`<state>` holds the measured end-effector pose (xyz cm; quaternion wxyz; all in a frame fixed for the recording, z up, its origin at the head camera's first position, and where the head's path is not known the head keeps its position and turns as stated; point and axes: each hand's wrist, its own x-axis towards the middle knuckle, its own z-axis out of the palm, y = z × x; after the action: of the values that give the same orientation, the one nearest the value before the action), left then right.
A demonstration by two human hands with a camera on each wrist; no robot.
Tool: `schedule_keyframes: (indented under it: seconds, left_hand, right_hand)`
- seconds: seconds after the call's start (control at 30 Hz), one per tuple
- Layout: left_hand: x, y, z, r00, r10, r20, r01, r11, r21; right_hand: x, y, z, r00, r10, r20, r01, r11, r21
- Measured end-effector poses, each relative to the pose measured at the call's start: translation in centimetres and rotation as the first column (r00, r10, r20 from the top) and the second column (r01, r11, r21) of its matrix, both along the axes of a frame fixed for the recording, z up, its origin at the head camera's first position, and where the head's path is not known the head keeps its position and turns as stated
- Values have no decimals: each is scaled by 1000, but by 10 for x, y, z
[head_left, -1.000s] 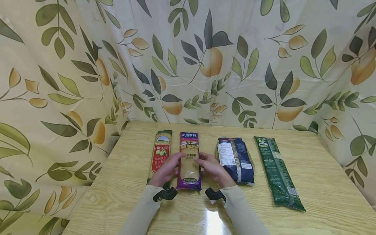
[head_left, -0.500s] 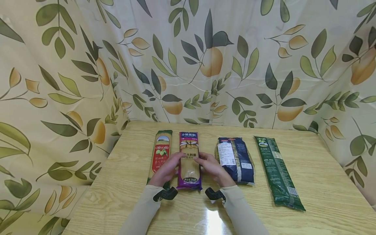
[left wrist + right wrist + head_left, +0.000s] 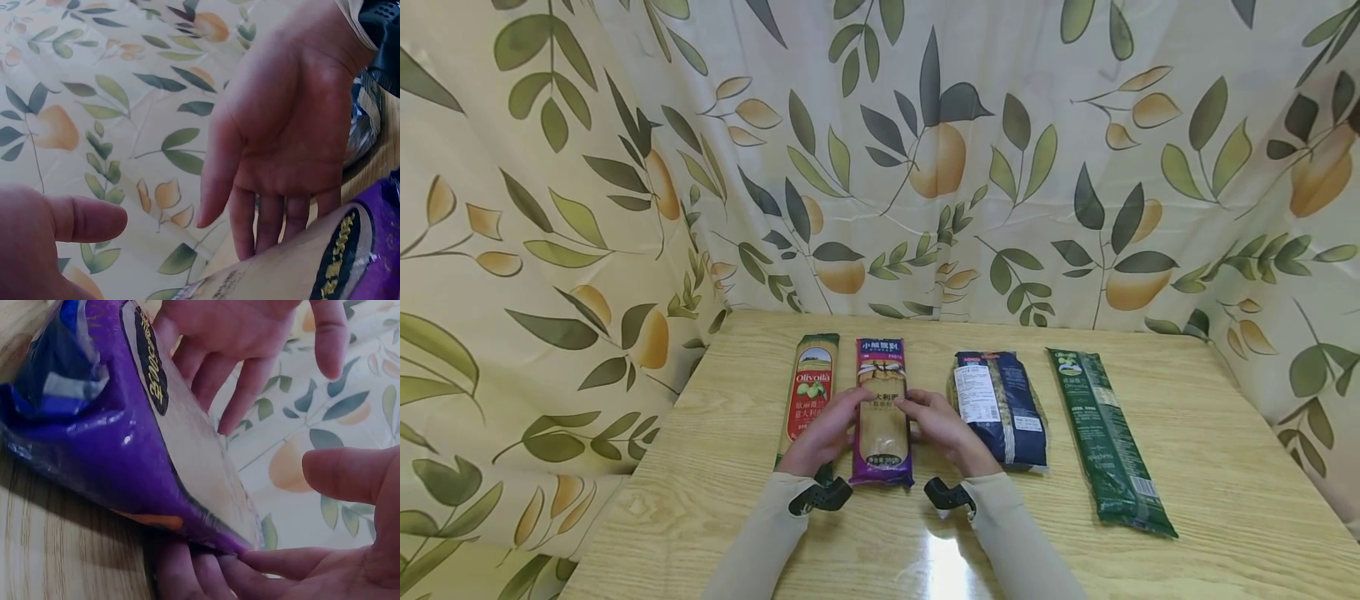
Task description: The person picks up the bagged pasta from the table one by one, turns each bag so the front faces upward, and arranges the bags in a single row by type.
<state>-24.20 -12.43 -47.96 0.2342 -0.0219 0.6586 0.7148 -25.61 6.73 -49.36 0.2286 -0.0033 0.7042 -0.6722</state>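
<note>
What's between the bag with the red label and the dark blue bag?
The purple packet lies there, with the left hand and right hand at its sides; the head view shows it.

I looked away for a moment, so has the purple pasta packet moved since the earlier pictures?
No, not visibly: in the head view, the purple pasta packet keeps its place beside the red-labelled packet, shifting neither way.

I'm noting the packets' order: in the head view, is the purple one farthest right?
No, the purple packet lies between the red-labelled packet and the dark blue bag, with the dark green packet farthest right.
</note>
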Motion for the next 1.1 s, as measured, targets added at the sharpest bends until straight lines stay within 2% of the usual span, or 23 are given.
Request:
schedule_keyframes:
  seconds: [0.13, 0.27, 0.37, 0.6, 0.7, 0.87, 1.1]
  left_hand:
    - [2, 2, 3, 1000, 2, -15, -2, 1000, 10]
    - [4, 2, 8, 997, 66, -30, -66, 998, 1]
    - [5, 0, 11, 992, 115, -43, -115, 993, -3]
    - [8, -1, 19, 989, 99, -108, -95, 995, 42]
    - [11, 1, 26, 986, 84, -147, -77, 996, 50]
    - [14, 7, 43, 976, 70, -207, -59, 997, 58]
    - [14, 25, 65, 964, 94, -247, -73, 993, 92]
  right_hand:
    - [2, 4, 3, 998, -41, -38, 43, 998, 52]
    - [4, 11, 13, 991, -94, -97, 103, 990, 95]
    - [5, 16, 22, 985, -101, -141, 116, 988, 100]
    - [9, 31, 40, 963, -135, -234, 165, 980, 114]
    - [12, 40, 51, 941, -153, -302, 203, 969, 142]
    - [18, 58, 76, 890, -191, -413, 287, 940, 184]
    - [33, 85, 110, 840, -230, -492, 344, 926, 155]
